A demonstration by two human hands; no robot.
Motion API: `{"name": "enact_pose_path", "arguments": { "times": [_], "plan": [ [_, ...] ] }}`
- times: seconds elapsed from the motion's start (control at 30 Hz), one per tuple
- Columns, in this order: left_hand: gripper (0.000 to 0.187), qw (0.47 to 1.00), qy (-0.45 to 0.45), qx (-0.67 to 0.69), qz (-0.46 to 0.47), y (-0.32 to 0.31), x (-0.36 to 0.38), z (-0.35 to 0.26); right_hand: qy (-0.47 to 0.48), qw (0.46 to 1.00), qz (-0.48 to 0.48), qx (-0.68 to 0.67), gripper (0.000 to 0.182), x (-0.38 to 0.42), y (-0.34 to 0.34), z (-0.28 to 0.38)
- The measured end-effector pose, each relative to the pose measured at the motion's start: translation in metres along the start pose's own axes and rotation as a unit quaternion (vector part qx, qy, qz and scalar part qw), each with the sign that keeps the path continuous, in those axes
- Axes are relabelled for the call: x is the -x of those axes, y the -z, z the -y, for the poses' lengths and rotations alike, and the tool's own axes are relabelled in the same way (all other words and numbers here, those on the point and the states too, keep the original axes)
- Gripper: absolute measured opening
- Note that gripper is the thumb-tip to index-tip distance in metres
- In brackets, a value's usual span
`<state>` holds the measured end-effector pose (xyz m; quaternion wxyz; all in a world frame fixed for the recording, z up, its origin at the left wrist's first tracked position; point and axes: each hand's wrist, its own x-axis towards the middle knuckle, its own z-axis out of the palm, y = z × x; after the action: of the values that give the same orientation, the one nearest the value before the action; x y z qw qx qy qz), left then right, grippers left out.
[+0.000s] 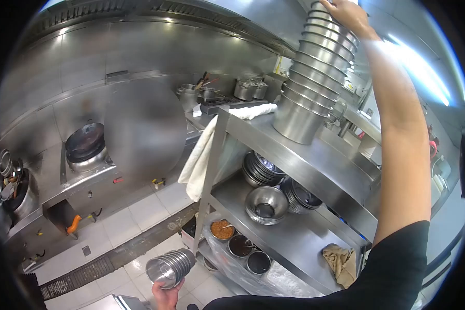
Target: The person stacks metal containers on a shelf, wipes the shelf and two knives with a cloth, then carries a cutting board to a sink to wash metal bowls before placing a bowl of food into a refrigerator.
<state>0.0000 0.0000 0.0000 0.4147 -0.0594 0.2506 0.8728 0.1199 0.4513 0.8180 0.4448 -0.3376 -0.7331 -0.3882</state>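
Note:
Low in the view, my left hand (166,294) is wrapped round a short stack of nested steel containers (171,264), tilted with the open mouth facing left. My right arm reaches high to a tall stack of nested steel pots (307,98) that stands on the top shelf. At the top of that stack, the fingers of my right hand (350,16) are closed on the upper rim; the fingertips are partly cut off by the view's edge.
A steel shelf unit (274,137) holds nested bowls (266,204), a crumpled brown cloth (341,263) and lower tubs of sauce (222,230). A white towel (199,160) hangs at its corner. Across the tiled floor stands a stove with a wok (85,142).

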Motion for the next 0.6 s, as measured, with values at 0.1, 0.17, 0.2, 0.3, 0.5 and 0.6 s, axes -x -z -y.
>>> {"name": "enact_pose_path", "arguments": {
  "times": [0.1, 0.17, 0.2, 0.3, 0.5, 0.6],
  "plan": [
    [0.081, 0.999, -0.012, -0.03, -0.025, 0.008, 0.022, -0.044, -0.039, 0.999, 0.025, 0.028, 0.057, 0.028, -0.001, -0.008],
    [0.08, 0.999, -0.017, -0.015, -0.022, -0.002, 0.023, -0.033, -0.025, 0.999, 0.014, 0.035, 0.057, 0.034, 0.014, -0.016],
    [0.08, 1.0, -0.01, -0.004, -0.017, -0.004, 0.022, -0.01, 0.002, 0.999, -0.005, 0.045, 0.056, 0.018, 0.014, -0.026],
    [0.08, 0.999, -0.01, -0.026, -0.019, 0.014, 0.023, -0.018, -0.018, 0.999, -0.006, 0.04, 0.056, 0.023, 0.023, -0.048],
    [0.081, 0.995, -0.03, -0.063, -0.067, 0.017, 0.027, -0.042, 0.038, 0.995, -0.028, 0.084, 0.053, 0.036, 0.04, -0.093],
    [0.085, 0.987, -0.037, -0.063, -0.146, -0.008, 0.028, -0.059, -0.026, 0.999, 0.015, 0.023, 0.055, 0.064, 0.067, -0.075]
  ]
}}
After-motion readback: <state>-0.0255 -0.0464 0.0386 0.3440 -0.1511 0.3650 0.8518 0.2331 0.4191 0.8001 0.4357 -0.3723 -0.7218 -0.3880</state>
